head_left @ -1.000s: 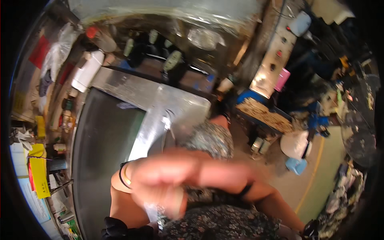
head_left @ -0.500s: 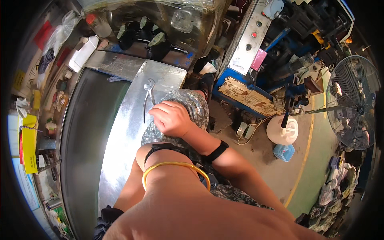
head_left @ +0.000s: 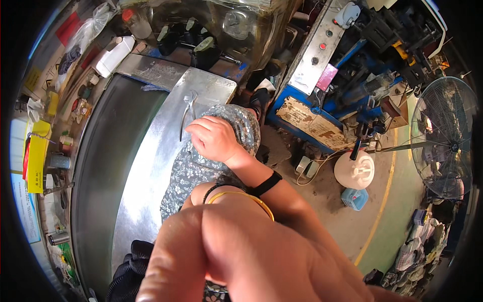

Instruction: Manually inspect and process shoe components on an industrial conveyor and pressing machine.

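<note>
My right hand [head_left: 214, 139], with a black band on its wrist, rests on my knee in floral cloth [head_left: 229, 113]. Its fingers are curled in; no object shows in them. Just beyond its fingertips, metal pliers [head_left: 189, 103] lie on the shiny metal tabletop [head_left: 146, 156], their handles pointing back toward the hand. One handle's end is hidden by the fingers. Very large and near the camera, my left hand [head_left: 236, 246] is raised, a gold bangle [head_left: 261, 204] at its wrist. It blocks part of both arms, and its fingertips run out of the picture.
A dark belt-like surface [head_left: 100, 176] curves along the left. Blue machinery [head_left: 282, 108] with a button panel [head_left: 322, 46] stands ahead right. On the floor are a white jug [head_left: 354, 168], a blue container [head_left: 354, 199] and a cable. A fan [head_left: 443, 136] stands far right.
My left hand has come up closer to the camera, and its fingers now show at the bottom. The right hand stays on the knee beside the pliers. The view has shifted slightly.
</note>
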`<control>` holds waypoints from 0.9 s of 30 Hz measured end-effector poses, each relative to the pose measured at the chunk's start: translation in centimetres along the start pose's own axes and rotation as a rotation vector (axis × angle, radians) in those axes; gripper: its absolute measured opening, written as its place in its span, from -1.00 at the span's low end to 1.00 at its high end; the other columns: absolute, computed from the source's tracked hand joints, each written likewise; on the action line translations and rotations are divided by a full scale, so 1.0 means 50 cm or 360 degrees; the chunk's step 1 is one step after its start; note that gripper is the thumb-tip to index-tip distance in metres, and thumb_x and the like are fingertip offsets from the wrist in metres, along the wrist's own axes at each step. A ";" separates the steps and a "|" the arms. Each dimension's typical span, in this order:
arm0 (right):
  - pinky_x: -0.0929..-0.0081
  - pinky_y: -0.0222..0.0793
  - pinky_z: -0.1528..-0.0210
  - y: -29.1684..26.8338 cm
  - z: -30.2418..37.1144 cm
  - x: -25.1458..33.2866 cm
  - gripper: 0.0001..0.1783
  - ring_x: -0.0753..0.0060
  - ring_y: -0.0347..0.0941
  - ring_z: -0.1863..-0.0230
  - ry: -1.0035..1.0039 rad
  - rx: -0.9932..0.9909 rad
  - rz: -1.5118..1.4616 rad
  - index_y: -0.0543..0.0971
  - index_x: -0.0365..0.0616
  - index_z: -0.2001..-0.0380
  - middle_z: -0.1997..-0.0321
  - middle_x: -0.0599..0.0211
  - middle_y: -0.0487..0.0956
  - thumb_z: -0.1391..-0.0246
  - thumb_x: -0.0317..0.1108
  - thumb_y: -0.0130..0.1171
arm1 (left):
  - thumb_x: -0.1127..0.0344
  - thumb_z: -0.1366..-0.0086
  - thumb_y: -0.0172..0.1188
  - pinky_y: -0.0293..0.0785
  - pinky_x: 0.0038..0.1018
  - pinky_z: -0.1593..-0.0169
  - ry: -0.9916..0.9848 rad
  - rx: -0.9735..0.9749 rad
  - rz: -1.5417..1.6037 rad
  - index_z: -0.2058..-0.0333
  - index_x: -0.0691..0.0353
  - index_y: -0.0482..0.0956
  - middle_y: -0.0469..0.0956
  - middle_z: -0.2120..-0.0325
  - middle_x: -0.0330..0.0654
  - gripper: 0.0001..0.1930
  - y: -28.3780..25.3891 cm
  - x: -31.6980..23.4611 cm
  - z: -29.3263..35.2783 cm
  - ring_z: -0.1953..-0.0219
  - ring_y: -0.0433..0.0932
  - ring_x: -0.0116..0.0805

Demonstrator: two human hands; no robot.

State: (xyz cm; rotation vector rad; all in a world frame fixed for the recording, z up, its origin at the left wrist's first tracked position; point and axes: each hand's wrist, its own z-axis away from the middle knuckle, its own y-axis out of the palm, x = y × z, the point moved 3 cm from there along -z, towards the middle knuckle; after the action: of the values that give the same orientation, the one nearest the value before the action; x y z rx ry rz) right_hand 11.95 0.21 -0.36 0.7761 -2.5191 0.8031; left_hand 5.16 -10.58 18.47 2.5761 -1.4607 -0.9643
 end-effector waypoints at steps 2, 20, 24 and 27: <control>0.39 0.46 0.29 0.000 -0.001 -0.002 -0.89 0.27 0.51 0.36 -0.0003 -0.0002 0.0010 0.57 -0.12 0.46 0.42 0.35 0.56 0.17 -0.47 0.19 | 0.21 -0.36 0.07 0.25 -0.22 -0.18 0.0000 0.0019 -0.0001 -0.04 0.46 0.42 0.48 0.02 0.11 -0.57 -0.001 0.003 0.000 -0.03 0.45 -0.08; 0.38 0.47 0.28 0.005 -0.006 -0.006 -0.85 0.25 0.53 0.36 0.0020 -0.0003 -0.0029 0.61 -0.11 0.43 0.38 0.33 0.59 0.18 -0.50 0.20 | 0.25 -0.33 0.10 0.28 -0.26 -0.11 0.0057 -0.0080 0.0047 0.00 0.45 0.45 0.50 0.07 0.08 -0.61 -0.008 0.001 0.006 0.03 0.47 -0.12; 0.38 0.48 0.29 0.008 -0.003 -0.009 -0.83 0.23 0.53 0.36 0.0024 -0.0004 -0.0027 0.63 -0.12 0.42 0.37 0.31 0.60 0.19 -0.52 0.21 | 0.26 -0.33 0.11 0.29 -0.27 -0.10 0.0081 -0.0099 0.0056 0.01 0.45 0.45 0.51 0.08 0.08 -0.62 -0.015 0.011 0.002 0.05 0.48 -0.13; 0.38 0.48 0.29 0.007 -0.004 -0.011 -0.83 0.23 0.53 0.36 0.0028 -0.0010 -0.0025 0.63 -0.13 0.42 0.37 0.30 0.60 0.19 -0.52 0.20 | 0.26 -0.32 0.11 0.30 -0.28 -0.09 0.0102 -0.0110 0.0070 0.01 0.45 0.46 0.51 0.09 0.07 -0.63 -0.016 0.020 -0.002 0.06 0.48 -0.14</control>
State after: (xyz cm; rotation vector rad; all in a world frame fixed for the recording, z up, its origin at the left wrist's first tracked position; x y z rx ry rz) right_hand 12.17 0.78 -0.64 0.7825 -2.4960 0.7928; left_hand 6.21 -10.93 17.79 2.4913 -1.4355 -0.9015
